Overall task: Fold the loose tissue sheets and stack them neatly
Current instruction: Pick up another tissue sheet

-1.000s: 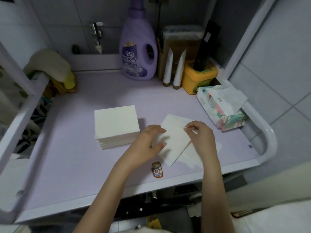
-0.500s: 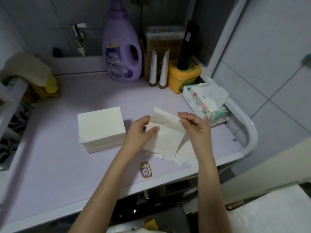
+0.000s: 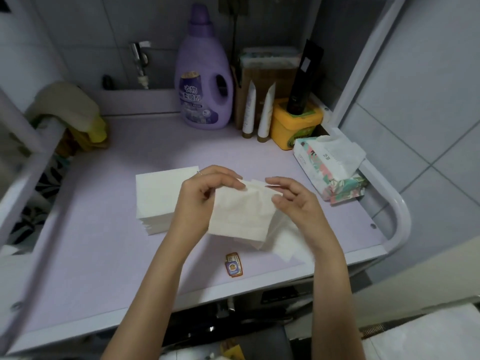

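Loose sheets [image 3: 285, 246]: a few lie flat on the counter [image 3: 104, 242] near its front edge; judged not yet folded.
Held sheet [image 3: 241, 216]: lifted just above them, seemingly mid-fold.
Left hand [image 3: 200, 201]: curled fingers pinch the sheet's top left edge.
Right hand [image 3: 298, 203]: thumb and fingers pinch the top right edge.
Stack [image 3: 161, 196]: thick, squared pile just left of the hands; much of the job looks done.
Tissue pack [image 3: 330, 175]: far right, open, one sheet puffing out.
Yellow tub [image 3: 293, 126]: behind the pack; contents hidden.
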A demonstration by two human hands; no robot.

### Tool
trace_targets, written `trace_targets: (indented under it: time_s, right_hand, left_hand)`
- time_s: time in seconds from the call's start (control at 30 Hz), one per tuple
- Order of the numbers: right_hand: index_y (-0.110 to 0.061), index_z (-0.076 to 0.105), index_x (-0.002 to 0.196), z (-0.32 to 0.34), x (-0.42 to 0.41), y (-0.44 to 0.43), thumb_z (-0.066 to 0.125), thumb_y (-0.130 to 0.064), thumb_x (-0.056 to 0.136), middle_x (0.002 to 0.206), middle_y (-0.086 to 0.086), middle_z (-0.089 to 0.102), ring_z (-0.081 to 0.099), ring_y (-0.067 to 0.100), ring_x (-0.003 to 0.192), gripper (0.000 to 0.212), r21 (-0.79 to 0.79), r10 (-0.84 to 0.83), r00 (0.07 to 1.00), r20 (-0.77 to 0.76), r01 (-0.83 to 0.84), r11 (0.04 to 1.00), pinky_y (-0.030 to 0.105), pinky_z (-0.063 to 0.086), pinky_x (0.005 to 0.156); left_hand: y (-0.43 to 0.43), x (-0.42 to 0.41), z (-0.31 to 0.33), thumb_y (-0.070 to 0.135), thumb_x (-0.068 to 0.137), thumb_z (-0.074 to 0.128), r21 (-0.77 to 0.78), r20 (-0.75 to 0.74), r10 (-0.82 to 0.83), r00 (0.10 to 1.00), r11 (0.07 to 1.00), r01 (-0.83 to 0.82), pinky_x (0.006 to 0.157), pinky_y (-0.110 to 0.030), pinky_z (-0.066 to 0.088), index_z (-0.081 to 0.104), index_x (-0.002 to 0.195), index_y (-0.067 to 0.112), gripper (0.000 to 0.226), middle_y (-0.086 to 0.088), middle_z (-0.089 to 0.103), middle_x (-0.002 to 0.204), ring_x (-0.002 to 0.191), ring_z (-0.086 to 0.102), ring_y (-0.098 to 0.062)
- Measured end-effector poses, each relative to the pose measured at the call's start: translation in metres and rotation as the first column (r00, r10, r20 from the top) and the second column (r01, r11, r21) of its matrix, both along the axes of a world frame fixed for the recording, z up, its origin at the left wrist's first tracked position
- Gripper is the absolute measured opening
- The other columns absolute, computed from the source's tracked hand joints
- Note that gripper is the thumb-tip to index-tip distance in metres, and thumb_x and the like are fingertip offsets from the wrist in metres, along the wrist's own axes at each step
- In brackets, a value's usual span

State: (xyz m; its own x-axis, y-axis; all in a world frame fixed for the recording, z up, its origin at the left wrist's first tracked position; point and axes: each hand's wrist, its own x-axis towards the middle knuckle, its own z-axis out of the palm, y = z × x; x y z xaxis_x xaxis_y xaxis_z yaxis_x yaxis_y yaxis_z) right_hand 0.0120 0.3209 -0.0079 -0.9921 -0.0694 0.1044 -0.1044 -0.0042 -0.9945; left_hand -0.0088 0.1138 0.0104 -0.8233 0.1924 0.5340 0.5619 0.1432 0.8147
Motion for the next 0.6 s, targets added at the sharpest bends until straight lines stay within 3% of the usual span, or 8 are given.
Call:
trace_targets:
  time_s: [0.07,0.13,0.2,0.27,0.33,0.4,0.5,0.6]
  right_hand:
    - [-0.009,0.068,0.096,0.005,-0.003,-0.011,0.069,-0.003,0.085,0.089,-0.005,0.072,0.064,0.003,0.08,0.013,0.011,-0.032,0.998,-0.048,0.032,0.999,0.014,0.047,0.071]
    - [-0.009,0.067,0.084,0.008,-0.008,-0.023,0.063,0.005,0.087,0.073,-0.012,0.068,0.059,0.0,0.067,0.014,0.016,-0.061,0.995,-0.08,0.063,0.998,0.011,0.045,0.067]
    - [-0.009,0.064,0.08,0.012,-0.013,-0.034,0.062,0.003,0.089,0.065,-0.014,0.065,0.055,-0.002,0.062,0.016,0.005,-0.079,0.991,-0.111,0.08,0.997,0.01,0.043,0.063]
    - [-0.011,0.062,0.08,0.016,-0.018,-0.044,0.061,-0.004,0.089,0.065,-0.016,0.063,0.053,-0.002,0.062,0.011,-0.034,-0.094,0.986,-0.135,0.09,0.995,0.01,0.042,0.061]
    - [-0.013,0.062,0.081,0.02,-0.023,-0.055,0.061,-0.006,0.091,0.064,-0.015,0.063,0.053,-0.001,0.061,0.012,-0.086,-0.121,0.986,-0.119,0.111,0.99,0.012,0.042,0.058]
    - [-0.015,0.063,0.082,0.022,-0.027,-0.066,0.059,-0.005,0.093,0.062,-0.012,0.064,0.054,0.001,0.058,0.016,-0.106,-0.147,0.986,-0.078,0.138,0.985,0.013,0.043,0.056]
    - [-0.016,0.065,0.083,0.024,-0.032,-0.08,0.06,-0.01,0.093,0.063,-0.009,0.067,0.055,0.006,0.06,0.013,-0.058,-0.114,0.992,-0.063,0.11,0.992,0.018,0.043,0.058]
    - [-0.011,0.068,0.094,0.023,-0.036,-0.087,0.063,-0.017,0.091,0.075,0.001,0.073,0.064,0.013,0.067,0.008,-0.017,0.029,0.997,0.065,-0.028,0.999,0.021,0.049,0.061]
  left_hand:
    - [-0.008,0.002,0.003,0.001,0.073,0.063,-0.011,-0.026,0.034,0.999,0.999,-0.035,0.077,-0.025,0.049,0.071,0.085,0.018,0.023,-0.004,0.068,0.095,0.091,0.064,-0.013]
    - [-0.018,0.006,0.008,-0.006,0.077,0.055,-0.006,0.001,0.075,0.997,0.997,-0.075,0.079,-0.025,0.05,0.07,0.092,0.022,0.035,-0.001,0.07,0.099,0.095,0.065,-0.013]
    - [-0.027,0.012,0.014,-0.004,0.086,0.049,0.089,0.153,0.077,0.985,0.992,-0.091,0.078,-0.021,0.051,0.068,0.104,0.024,0.038,0.005,0.072,0.1,0.095,0.067,-0.009]
    - [-0.033,0.014,0.021,0.001,0.095,0.045,0.179,0.344,0.111,0.932,0.967,-0.181,0.07,-0.017,0.051,0.066,0.112,0.024,0.036,0.009,0.073,0.091,0.082,0.067,-0.005]
    - [-0.038,0.013,0.024,0.02,0.101,0.039,0.209,0.555,0.139,0.82,0.931,-0.299,0.058,-0.018,0.049,0.068,0.108,0.024,0.03,0.003,0.07,0.076,0.06,0.063,-0.003]
    - [-0.044,0.014,0.025,0.034,0.101,0.038,0.232,0.658,0.104,0.746,0.914,-0.332,0.052,-0.018,0.044,0.068,0.097,0.021,0.032,-0.007,0.057,0.063,0.046,0.055,-0.002]
    - [-0.053,0.018,0.022,0.016,0.092,0.061,0.145,0.559,0.193,0.806,0.935,-0.325,0.057,-0.016,0.047,0.069,0.088,0.019,0.01,0.008,0.068,0.067,0.06,0.061,-0.004]
    - [-0.066,0.016,0.017,0.004,0.087,0.065,0.145,0.522,0.293,0.801,0.895,-0.422,0.059,-0.016,0.05,0.07,0.088,0.017,0.014,0.009,0.071,0.072,0.065,0.065,-0.004]
